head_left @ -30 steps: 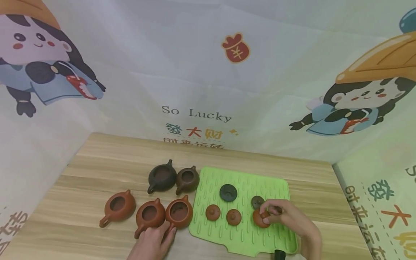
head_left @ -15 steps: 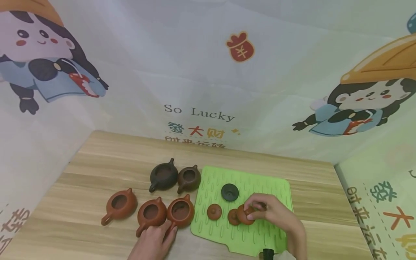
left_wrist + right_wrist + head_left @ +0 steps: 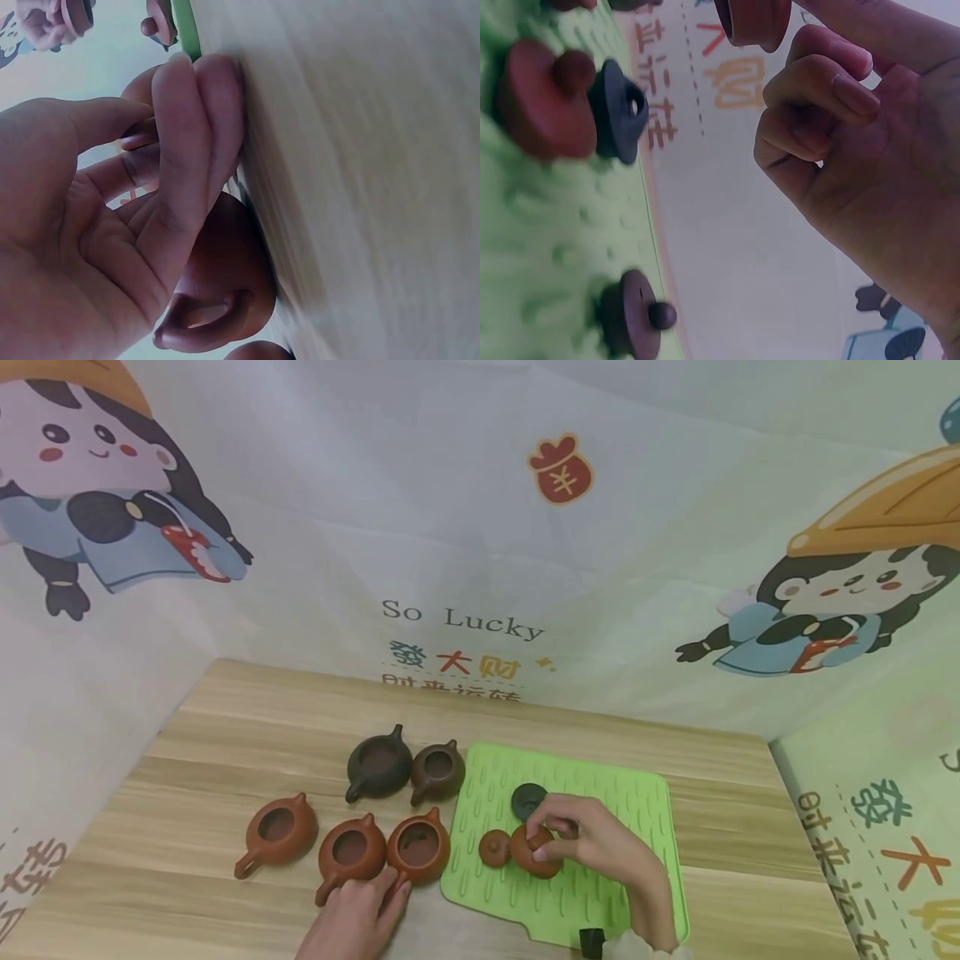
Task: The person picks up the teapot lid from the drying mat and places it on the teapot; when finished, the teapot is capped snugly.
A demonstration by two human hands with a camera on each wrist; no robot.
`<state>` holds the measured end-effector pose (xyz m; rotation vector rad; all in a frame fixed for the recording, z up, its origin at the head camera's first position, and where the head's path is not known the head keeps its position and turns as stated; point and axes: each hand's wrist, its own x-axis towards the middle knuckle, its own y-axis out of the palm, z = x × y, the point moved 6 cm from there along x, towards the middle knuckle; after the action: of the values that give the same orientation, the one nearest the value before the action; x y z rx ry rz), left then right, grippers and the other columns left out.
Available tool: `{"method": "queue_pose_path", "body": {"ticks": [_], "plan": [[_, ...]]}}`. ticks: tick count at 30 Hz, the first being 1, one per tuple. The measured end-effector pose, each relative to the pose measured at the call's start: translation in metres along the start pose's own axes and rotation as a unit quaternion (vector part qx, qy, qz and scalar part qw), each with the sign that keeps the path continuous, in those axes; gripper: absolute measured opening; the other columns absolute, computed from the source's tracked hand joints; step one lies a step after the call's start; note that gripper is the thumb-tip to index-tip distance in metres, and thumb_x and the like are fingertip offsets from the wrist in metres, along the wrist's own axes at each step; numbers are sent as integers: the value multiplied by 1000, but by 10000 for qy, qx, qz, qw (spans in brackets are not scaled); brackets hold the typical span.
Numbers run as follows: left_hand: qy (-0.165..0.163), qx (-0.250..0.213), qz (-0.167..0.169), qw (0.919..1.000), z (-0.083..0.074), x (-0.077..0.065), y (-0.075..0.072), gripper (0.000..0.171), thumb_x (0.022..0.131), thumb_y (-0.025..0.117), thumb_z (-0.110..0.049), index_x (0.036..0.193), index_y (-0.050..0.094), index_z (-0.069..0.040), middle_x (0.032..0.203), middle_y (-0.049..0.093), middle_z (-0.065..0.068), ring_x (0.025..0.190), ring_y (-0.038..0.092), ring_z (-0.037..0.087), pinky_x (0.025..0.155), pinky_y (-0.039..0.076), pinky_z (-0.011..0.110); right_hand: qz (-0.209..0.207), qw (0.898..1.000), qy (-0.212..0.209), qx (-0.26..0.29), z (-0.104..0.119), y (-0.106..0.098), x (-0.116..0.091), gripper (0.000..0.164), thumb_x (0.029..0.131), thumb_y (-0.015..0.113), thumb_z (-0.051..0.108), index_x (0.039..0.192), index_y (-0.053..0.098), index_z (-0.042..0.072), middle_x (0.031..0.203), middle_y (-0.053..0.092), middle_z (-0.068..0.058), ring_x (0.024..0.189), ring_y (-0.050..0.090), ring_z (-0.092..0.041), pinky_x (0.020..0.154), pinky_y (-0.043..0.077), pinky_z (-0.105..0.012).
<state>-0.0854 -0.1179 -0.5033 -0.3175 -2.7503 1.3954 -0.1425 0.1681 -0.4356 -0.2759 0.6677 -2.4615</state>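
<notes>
1. The handle of a red teapot [image 3: 431, 862] is pinched by the thumb and finger of the left hand [image 3: 354, 910]; the back of this hand is turned up, low by the wooden table [image 3: 727, 827].
2. A red-brown lid [image 3: 531, 865] is pinched by the thumb and finger of the right hand [image 3: 600, 842]. The other fingers are curled in, and the hand is bent to the left.
3. The held lid is lifted over the green mat [image 3: 480, 889].
4. Near it on the mat, a small red lid [image 3: 494, 850] and a black lid [image 3: 525, 798] are seen.
</notes>
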Motion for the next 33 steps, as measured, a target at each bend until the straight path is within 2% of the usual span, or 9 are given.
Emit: {"method": "queue_pose_path", "body": {"ticks": [12, 18, 23, 28, 33], "plan": [[-11, 27, 55, 10000, -2, 2, 0, 18, 104, 75, -19, 87, 69, -16, 58, 44, -10, 52, 50, 6, 53, 43, 30, 315, 9986, -420, -8, 18, 27, 36, 17, 91, 88, 8, 103, 76, 11, 80, 48, 1, 77, 42, -2, 76, 41, -25], [-50, 32, 83, 9999, -1, 3, 0, 21, 104, 75, -19, 85, 67, -17, 58, 44, -9, 51, 50, 7, 53, 42, 30, 323, 9972, -669, -25, 23, 39, 48, 19, 90, 89, 8, 103, 76, 11, 79, 45, 4, 76, 40, 0, 77, 41, -25], [16, 9, 132, 9999, 0, 2, 1, 19, 104, 75, -19, 87, 68, -16, 59, 47, -9, 53, 55, 8, 54, 45, 31, 301, 9976, -628, -14, 23, 47, 55, 20, 89, 90, 11, 103, 76, 13, 79, 45, 6, 76, 41, -1, 79, 42, -25], [60, -113, 139, 9998, 1, 1, 0, 20, 104, 74, -18, 85, 67, -16, 59, 44, -10, 51, 49, 6, 53, 42, 29, 362, 9974, -624, 77, 26, 57, 65, 21, 89, 91, 12, 102, 75, 13, 77, 43, 4, 73, 39, -1, 78, 41, -25], [82, -209, 192, 9996, 3, 1, -1, 21, 105, 73, -18, 85, 66, -16, 60, 41, -10, 50, 44, 6, 52, 38, 28, 392, 9963, -764, 40, 30, 66, 74, 22, 87, 92, 10, 100, 74, 10, 74, 41, 8, 70, 36, 1, 76, 41, -23]]}}
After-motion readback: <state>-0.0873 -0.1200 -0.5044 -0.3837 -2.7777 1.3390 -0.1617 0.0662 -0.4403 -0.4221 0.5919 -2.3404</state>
